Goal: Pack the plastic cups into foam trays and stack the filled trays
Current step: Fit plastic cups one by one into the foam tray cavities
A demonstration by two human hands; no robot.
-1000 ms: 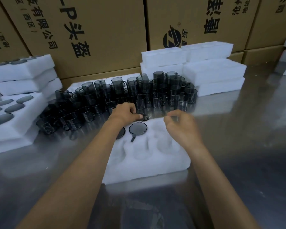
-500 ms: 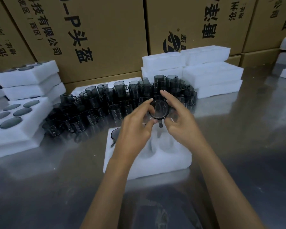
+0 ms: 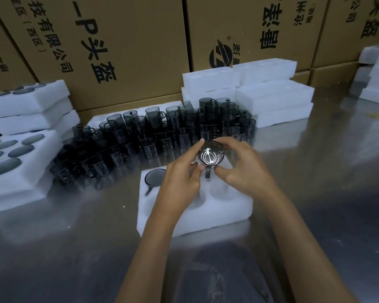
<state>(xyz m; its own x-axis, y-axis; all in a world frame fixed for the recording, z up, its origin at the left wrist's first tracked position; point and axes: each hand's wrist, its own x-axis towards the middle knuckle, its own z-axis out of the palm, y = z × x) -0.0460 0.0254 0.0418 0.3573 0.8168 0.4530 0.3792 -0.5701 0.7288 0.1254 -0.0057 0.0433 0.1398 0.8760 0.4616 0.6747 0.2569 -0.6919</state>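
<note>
A white foam tray [image 3: 223, 213] lies in front of me on the steel table. One dark smoky cup [image 3: 154, 177] sits in its far left pocket. Both hands hold a second smoky cup [image 3: 211, 155] over the tray's far edge, its mouth facing me and its handle pointing down. My left hand [image 3: 182, 182] pinches its left rim with forefinger and thumb. My right hand [image 3: 243, 169] curls round its right side. A heap of loose smoky cups [image 3: 153, 132] stands just beyond the tray.
Filled foam trays [image 3: 15, 162] are stacked at the left, with more foam trays [image 3: 29, 106] behind them. Empty foam trays [image 3: 274, 99] are piled at the back right and at the far right edge [image 3: 376, 84]. Cardboard boxes [image 3: 123, 47] wall the rear.
My left hand left the cup seated in the tray and both hands lifted a new cup from the heap. They now hold it slightly lower, over the tray's far edge.
</note>
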